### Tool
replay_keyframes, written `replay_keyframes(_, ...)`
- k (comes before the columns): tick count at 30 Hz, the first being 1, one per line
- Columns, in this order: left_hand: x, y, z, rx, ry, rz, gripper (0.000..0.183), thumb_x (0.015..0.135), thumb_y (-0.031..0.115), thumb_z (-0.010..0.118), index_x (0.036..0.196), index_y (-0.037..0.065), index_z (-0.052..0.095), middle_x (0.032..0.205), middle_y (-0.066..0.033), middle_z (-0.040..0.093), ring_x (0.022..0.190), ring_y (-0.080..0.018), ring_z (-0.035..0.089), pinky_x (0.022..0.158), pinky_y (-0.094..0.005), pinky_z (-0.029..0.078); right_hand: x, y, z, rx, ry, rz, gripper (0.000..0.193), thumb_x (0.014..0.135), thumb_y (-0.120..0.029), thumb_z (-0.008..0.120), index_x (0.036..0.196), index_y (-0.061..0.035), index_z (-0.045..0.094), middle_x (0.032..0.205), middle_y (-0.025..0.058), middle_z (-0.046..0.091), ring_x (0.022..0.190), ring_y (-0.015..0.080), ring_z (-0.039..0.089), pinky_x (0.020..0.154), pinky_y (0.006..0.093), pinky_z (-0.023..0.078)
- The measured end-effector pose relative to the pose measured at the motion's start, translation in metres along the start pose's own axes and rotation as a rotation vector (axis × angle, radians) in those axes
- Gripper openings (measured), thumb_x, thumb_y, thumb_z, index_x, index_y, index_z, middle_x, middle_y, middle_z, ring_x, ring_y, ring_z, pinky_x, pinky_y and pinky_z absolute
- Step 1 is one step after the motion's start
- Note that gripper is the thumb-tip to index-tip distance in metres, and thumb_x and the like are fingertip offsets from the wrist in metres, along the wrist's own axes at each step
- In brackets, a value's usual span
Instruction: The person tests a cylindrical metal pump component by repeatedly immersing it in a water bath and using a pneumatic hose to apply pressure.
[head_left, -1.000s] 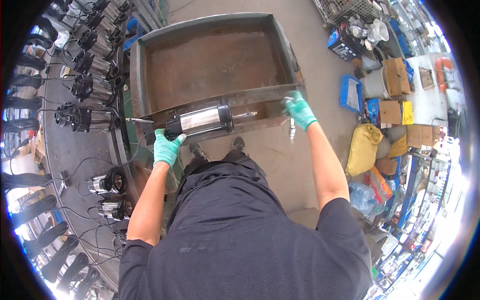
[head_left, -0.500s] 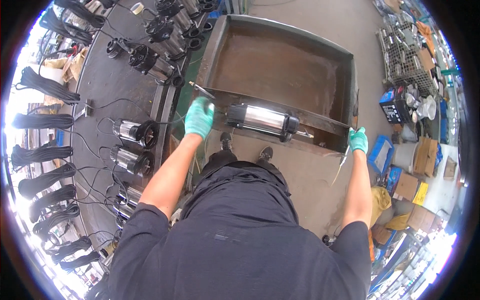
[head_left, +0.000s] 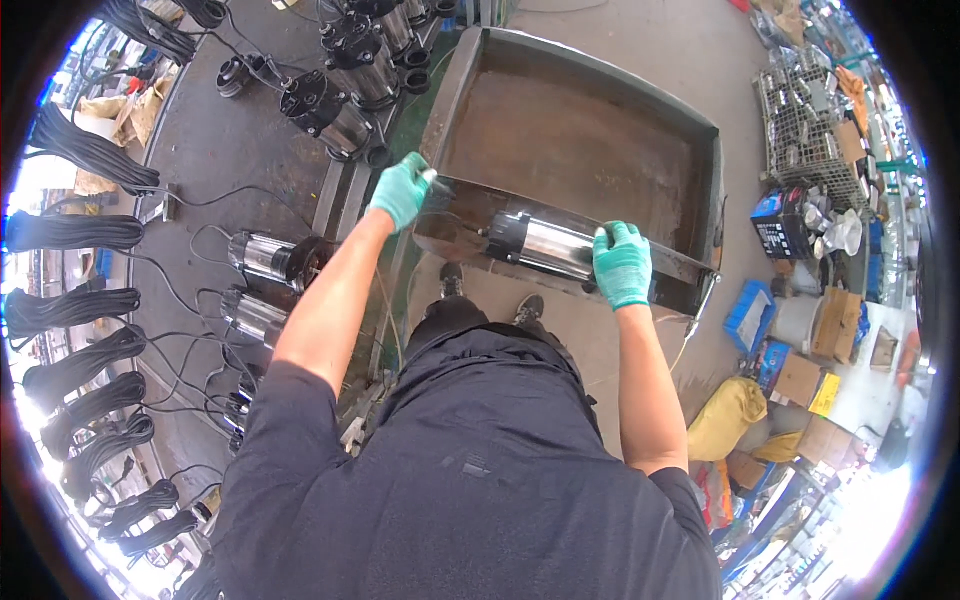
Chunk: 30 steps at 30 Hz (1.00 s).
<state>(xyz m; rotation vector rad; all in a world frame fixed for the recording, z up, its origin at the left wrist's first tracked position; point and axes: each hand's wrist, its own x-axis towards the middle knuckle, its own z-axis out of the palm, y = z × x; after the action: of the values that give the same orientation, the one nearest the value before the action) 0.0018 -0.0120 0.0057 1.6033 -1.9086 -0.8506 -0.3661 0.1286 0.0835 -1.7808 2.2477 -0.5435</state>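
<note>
Here, a bright silver cylinder [head_left: 552, 247], black-capped — right hand [head_left: 623, 265] clasping one end; left hand [head_left: 400, 193] — can't tell.

We see a metal tank [head_left: 575, 125] with a narrow trough [head_left: 450, 225] along its near side. A steel pump [head_left: 553, 247] lies lengthwise at the trough; whether inside it or on its edges, we cannot tell. To our left, a dark tabletop [head_left: 225, 150] carries more pumps [head_left: 342, 120] near its right edge, a black fitting [head_left: 233, 76] and trailing cables [head_left: 245, 191].
</note>
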Motion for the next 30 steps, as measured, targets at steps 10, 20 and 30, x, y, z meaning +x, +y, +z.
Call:
replay_keyframes(10, -0.084, 0.016, 0.011, -0.645, -0.032, -0.312, 0.011, 0.104, 0.020, 0.059, 0.103, 0.010, 0.062, 0.071, 0.0026, 0.056, 0.051, -0.0053, 0.050, 0.045, -0.0233, 0.042, 0.000, -0.002, 0.000, -0.028, 0.027, 0.065, 0.018, 0.093, -0.022, 0.062, 0.096, -0.0064, 0.071, 0.102, 0.0157, 0.068, 0.094, 0.0381, 0.063, 0.086, 0.0461, 0.051)
replay_keyframes(20, -0.065, 0.021, 0.015, -0.672, -0.152, -0.373, 0.017, 0.104, 0.022, 0.058, 0.098, 0.006, 0.062, 0.067, -0.0006, 0.058, 0.046, -0.0091, 0.051, 0.042, -0.0264, 0.044, -0.002, 0.004, 0.004, -0.007, 0.032, 0.085, 0.018, 0.093, -0.022, 0.062, 0.095, -0.0063, 0.071, 0.101, 0.0147, 0.068, 0.094, 0.0367, 0.063, 0.086, 0.0448, 0.050)
replay_keyframes(30, -0.048, -0.001, 0.004, -0.885, -0.626, -0.446, 0.035, 0.103, 0.023, 0.059, 0.132, 0.003, 0.056, 0.087, -0.0050, 0.064, 0.065, -0.0116, 0.062, 0.062, -0.0303, 0.056, 0.000, 0.001, 0.002, -0.032, 0.009, 0.095, 0.018, 0.093, -0.021, 0.061, 0.094, -0.0060, 0.071, 0.100, 0.0142, 0.068, 0.095, 0.0364, 0.062, 0.087, 0.0447, 0.050)
